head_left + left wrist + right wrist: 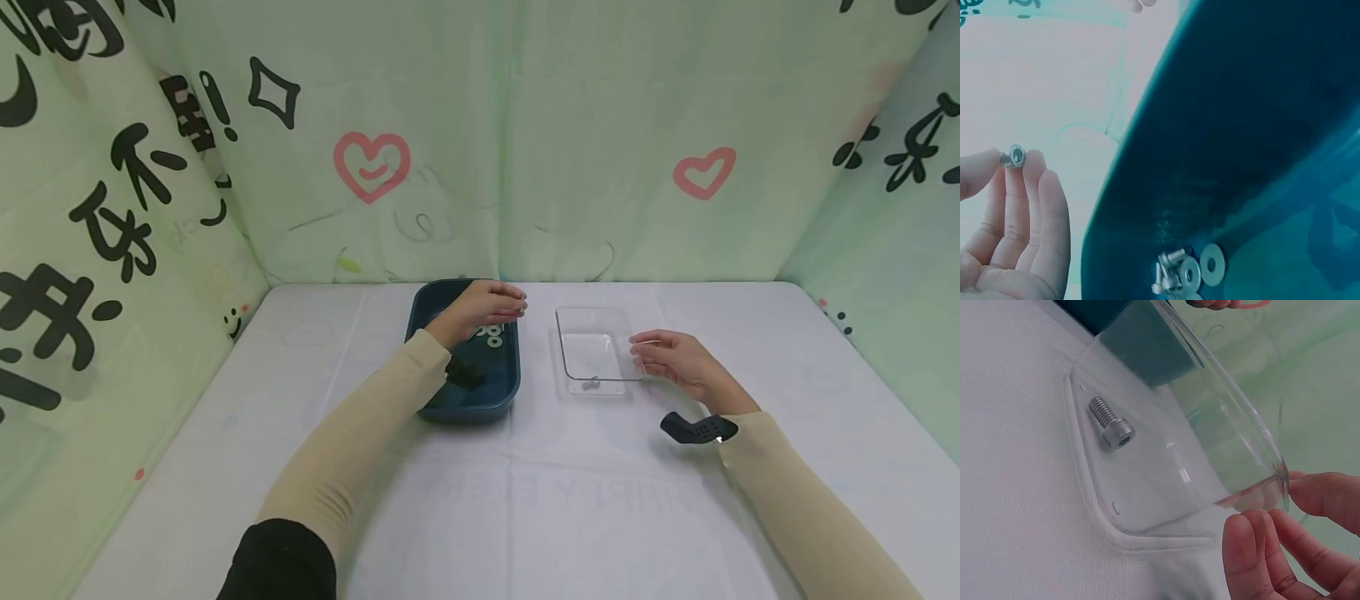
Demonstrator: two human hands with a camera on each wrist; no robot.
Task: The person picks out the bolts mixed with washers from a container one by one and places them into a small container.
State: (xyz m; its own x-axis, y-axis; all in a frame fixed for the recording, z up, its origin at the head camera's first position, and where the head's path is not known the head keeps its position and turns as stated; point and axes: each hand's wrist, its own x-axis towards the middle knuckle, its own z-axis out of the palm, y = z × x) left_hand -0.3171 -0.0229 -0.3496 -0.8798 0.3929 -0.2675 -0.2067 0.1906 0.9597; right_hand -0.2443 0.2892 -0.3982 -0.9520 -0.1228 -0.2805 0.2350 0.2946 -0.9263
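Observation:
My left hand (480, 310) is raised over the far right part of a dark blue bin (474, 408). In the left wrist view, its thumb and fingertips pinch a small silver socket-head screw (1015, 156) beside the bin's wall. Flat washers (1212, 265) and several screws (1169, 270) lie together on the bin's floor. To the right stands a clear plastic box (592, 348), its right rim held between the thumb and fingers of my right hand (686, 364). One socket-head screw (1112, 425) lies inside this box, near its front wall.
A white cloth (480, 517) covers the table. Pale green curtains (585, 167) with black characters and red hearts enclose the back and both sides. A black strap (697, 429) is on my right wrist.

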